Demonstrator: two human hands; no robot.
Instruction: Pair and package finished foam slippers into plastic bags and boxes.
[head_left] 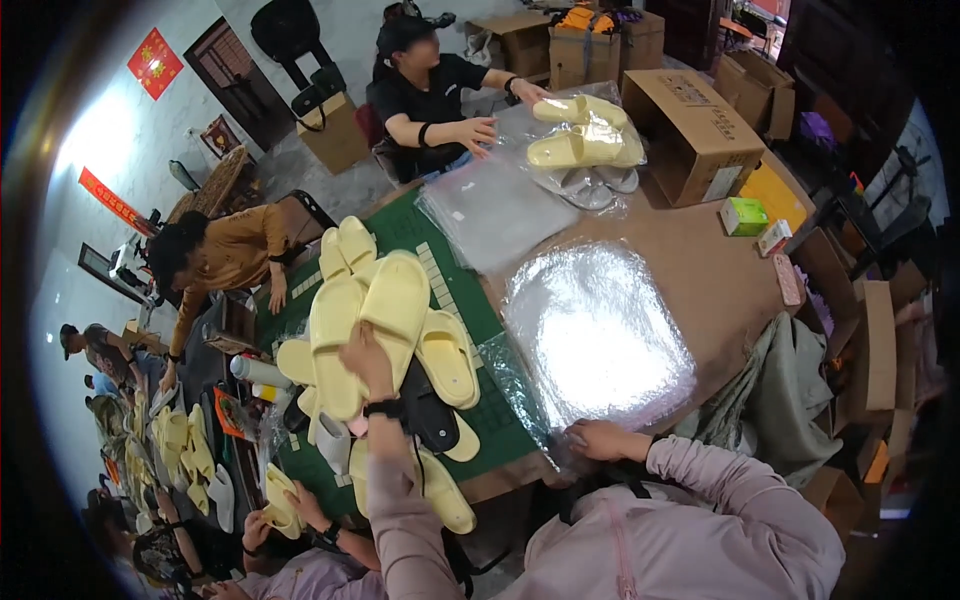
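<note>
My left hand (366, 358) reaches over the green mat and is closed on a pair of pale yellow slippers (398, 300), held over a heap of others. Under and around it lie more yellow slippers (447, 358) and a black slipper (430, 408), partly covered. At the table's near edge my right hand (604, 441) has its fingers curled on a corner of clear plastic bag (520, 385). This bag lies beside a shiny stack of clear plastic bags (600, 330). Its fingertips are partly hidden by the film.
Across the table a person in black handles bagged yellow slippers (575, 148) near an open cardboard box (690, 130). Another bag stack (490, 215) lies mid-table. People work at left; one nearby holds a yellow slipper (280, 500). Grey-green cloth (775, 400) hangs at right.
</note>
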